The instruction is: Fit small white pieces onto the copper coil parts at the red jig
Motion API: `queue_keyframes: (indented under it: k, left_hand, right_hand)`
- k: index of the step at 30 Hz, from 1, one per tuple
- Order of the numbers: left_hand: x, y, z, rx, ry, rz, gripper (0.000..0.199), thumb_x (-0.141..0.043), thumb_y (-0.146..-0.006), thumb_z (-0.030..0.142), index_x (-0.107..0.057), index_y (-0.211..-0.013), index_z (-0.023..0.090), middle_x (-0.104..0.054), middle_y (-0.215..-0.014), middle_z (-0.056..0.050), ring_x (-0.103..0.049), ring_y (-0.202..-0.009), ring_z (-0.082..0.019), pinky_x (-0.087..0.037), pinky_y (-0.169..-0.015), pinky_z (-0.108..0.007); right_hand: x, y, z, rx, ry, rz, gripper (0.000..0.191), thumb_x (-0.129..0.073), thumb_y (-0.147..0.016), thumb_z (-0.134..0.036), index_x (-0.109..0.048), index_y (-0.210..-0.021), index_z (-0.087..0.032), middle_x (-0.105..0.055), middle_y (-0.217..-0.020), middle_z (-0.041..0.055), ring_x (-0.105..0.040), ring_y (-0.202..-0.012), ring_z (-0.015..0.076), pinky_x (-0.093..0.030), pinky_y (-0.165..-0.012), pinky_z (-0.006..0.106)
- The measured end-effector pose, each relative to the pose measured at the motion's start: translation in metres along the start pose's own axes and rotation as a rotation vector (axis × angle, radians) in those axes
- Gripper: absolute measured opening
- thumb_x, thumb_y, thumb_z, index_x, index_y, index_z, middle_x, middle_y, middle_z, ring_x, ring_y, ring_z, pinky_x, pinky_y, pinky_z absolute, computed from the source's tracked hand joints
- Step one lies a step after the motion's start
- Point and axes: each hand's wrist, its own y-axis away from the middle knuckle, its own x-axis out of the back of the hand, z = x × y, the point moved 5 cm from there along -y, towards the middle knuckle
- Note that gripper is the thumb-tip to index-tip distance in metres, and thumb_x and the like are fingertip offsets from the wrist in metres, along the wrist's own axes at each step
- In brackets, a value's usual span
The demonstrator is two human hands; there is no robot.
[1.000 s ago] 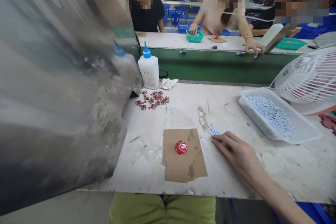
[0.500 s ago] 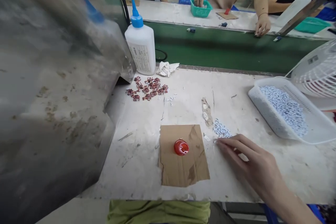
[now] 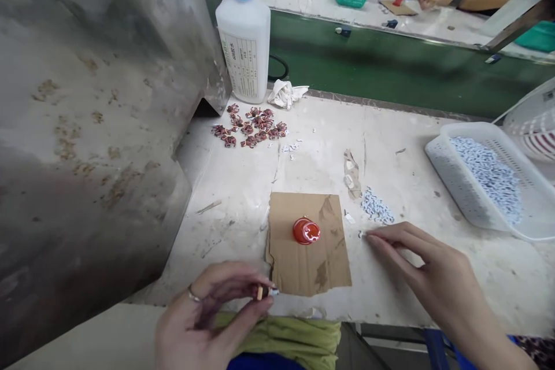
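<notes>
My left hand [image 3: 212,315], with a ring on one finger, pinches a small dark and tan figure [image 3: 263,292] at the lower left corner of a cardboard piece [image 3: 286,266]. On the cardboard sits a round red dish [image 3: 306,231] with glossy red contents. My right hand [image 3: 427,272] rests right of the cardboard, thumb and index finger pressed together at a tiny dark and white piece [image 3: 361,235]. Just beyond those fingertips lies a small pile of pale blue and white pieces [image 3: 376,207].
A white bottle with a blue cap [image 3: 243,40], crumpled tissue [image 3: 286,94] and brownish-red figures [image 3: 255,126] stand at the back left. A white basket [image 3: 472,208] is at right, a metal housing [image 3: 95,156] at left. Across a green divider [image 3: 368,58], people work.
My left hand has come into view from below, holding the small figure. My right hand stays near the pile. The view has shifted, and across the divider a person's hand has left the green basket.
</notes>
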Motion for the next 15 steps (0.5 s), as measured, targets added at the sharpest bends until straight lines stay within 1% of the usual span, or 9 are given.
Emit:
queue_keyframes:
  k: [2,5,7,9,12,14,15]
  left_hand:
    - [0.001,-0.009,0.0,-0.021,-0.031,0.043,0.023,-0.082,-0.081,0.011,-0.079,-0.091,0.031,-0.078,-0.085,0.008,-0.076,-0.079,-0.005,-0.061,-0.081,-0.002]
    - [0.001,-0.017,0.0,-0.076,-0.079,-0.01,0.023,-0.082,-0.081,0.013,-0.079,-0.09,0.034,-0.079,-0.09,0.011,-0.076,-0.083,-0.003,-0.06,-0.085,-0.002]
    - [0.001,-0.02,-0.003,-0.077,-0.099,-0.049,0.025,-0.081,-0.083,0.011,-0.076,-0.092,0.034,-0.08,-0.092,0.013,-0.078,-0.086,-0.003,-0.06,-0.086,-0.002]
    - [0.001,-0.022,-0.005,-0.058,-0.087,-0.062,0.025,-0.079,-0.084,0.008,-0.073,-0.09,0.031,-0.081,-0.093,0.013,-0.079,-0.088,-0.005,-0.062,-0.087,-0.005]
    - [0.003,-0.023,-0.007,-0.021,-0.026,-0.012,0.022,-0.076,-0.084,0.004,-0.069,-0.086,0.026,-0.081,-0.095,0.009,-0.08,-0.09,-0.008,-0.065,-0.086,-0.009]
    - [0.004,-0.023,-0.007,-0.05,-0.013,-0.015,0.022,-0.075,-0.085,0.004,-0.068,-0.087,0.025,-0.08,-0.095,0.008,-0.08,-0.092,-0.008,-0.065,-0.087,-0.01]
    - [0.004,-0.023,-0.006,-0.08,-0.025,-0.036,0.023,-0.076,-0.085,0.004,-0.069,-0.089,0.025,-0.08,-0.095,0.009,-0.079,-0.092,-0.007,-0.065,-0.087,-0.01]
  right_hand:
    - [-0.004,0.001,-0.008,-0.036,0.033,0.029,0.03,-0.056,-0.107,-0.044,-0.073,-0.091,-0.026,-0.076,-0.09,0.0023,-0.074,-0.07,0.0164,-0.058,-0.058,0.026]
    - [-0.01,0.0,-0.017,-0.048,0.106,0.08,0.033,-0.053,-0.108,-0.043,-0.073,-0.09,-0.025,-0.076,-0.089,0.0023,-0.073,-0.065,0.0144,-0.057,-0.056,0.025]
    - [-0.012,-0.001,-0.019,-0.03,0.128,0.08,0.034,-0.05,-0.109,-0.042,-0.073,-0.091,-0.024,-0.076,-0.09,0.0028,-0.072,-0.064,0.0137,-0.057,-0.056,0.025]
    - [-0.012,-0.001,-0.02,-0.004,0.136,0.061,0.034,-0.049,-0.109,-0.04,-0.074,-0.094,-0.024,-0.077,-0.091,0.003,-0.073,-0.066,0.0142,-0.058,-0.058,0.026]
    - [-0.009,0.001,-0.019,0.015,0.171,0.029,0.03,-0.049,-0.109,-0.037,-0.074,-0.1,-0.024,-0.078,-0.099,0.002,-0.077,-0.078,0.0159,-0.06,-0.064,0.026]
    - [-0.006,0.004,-0.017,0.003,0.228,0.018,0.031,-0.047,-0.109,-0.041,-0.074,-0.104,-0.025,-0.079,-0.105,0.0011,-0.078,-0.081,0.0171,-0.061,-0.062,0.027]
    - [-0.005,0.006,-0.016,-0.007,0.263,0.017,0.033,-0.046,-0.109,-0.044,-0.074,-0.105,-0.026,-0.078,-0.106,0.0008,-0.077,-0.078,0.0174,-0.06,-0.058,0.027]
